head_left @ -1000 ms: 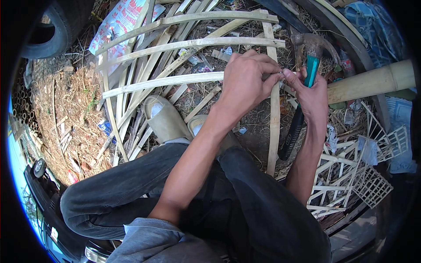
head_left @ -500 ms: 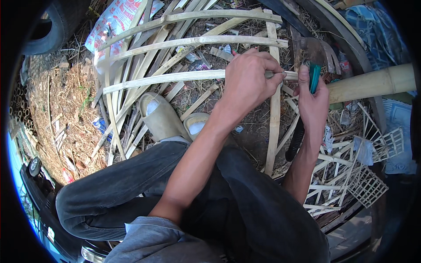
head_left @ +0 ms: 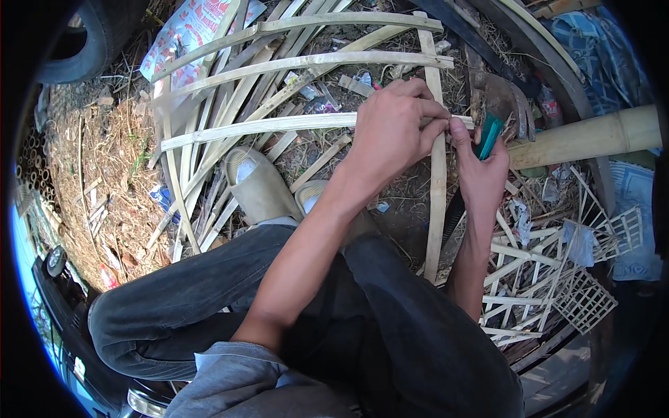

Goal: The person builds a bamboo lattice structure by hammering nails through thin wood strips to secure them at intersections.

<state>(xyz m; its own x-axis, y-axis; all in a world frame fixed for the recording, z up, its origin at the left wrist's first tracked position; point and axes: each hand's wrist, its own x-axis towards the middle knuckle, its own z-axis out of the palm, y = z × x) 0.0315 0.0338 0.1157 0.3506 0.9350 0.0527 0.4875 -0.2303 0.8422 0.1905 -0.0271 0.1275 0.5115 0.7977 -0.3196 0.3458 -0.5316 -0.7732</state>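
My left hand (head_left: 397,122) is closed, thumb and fingertips pinched over a pale bamboo strip (head_left: 258,130) where it crosses a long upright strip (head_left: 437,202). Anything small between those fingertips is hidden. Right beside it, my right hand (head_left: 482,171) grips a claw hammer (head_left: 490,129) with a teal and black handle; its thumb tip reaches the end of the strip by my left fingers. Farther off, two more curved strips, a middle one (head_left: 313,63) and a far one (head_left: 334,23), lie across the same upright strip. A thin strip (head_left: 174,177) crosses them at their left ends.
A thick bamboo pole (head_left: 592,138) juts in from the right. Woven lattice pieces (head_left: 585,299) lie at lower right. Loose bamboo slats (head_left: 237,97) pile beneath the frame. My slippered feet (head_left: 261,184) stand beside it. A tyre (head_left: 87,49) is at upper left.
My right hand has moved left with the hammer, its thumb now close against my left fingertips. The hammer has tilted a little. My left hand keeps its pinch.
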